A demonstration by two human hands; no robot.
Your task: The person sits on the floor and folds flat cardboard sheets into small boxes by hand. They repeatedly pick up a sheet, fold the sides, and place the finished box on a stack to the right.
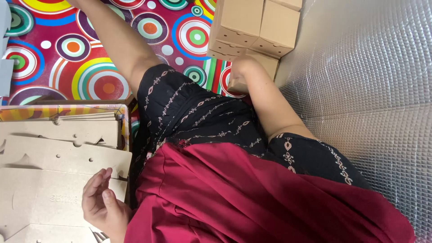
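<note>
Left hand (102, 203) loosely curled, holding nothing, resting on flat die-cut cardboard blanks (54, 157). Right hand (240, 74) presses against folded cardboard boxes (252, 27); grip unclear.

My left hand (104, 204) rested on matt, smooth die-cut cardboard sheets (54, 166). The folded boxes (254, 27) were plain brown card; the wall covering (369, 81) was shiny quilted foil.

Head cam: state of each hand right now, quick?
Left hand: open, fingers loosely curled, resting on the flat cardboard blanks, holding nothing.
Right hand: not in view.
</note>
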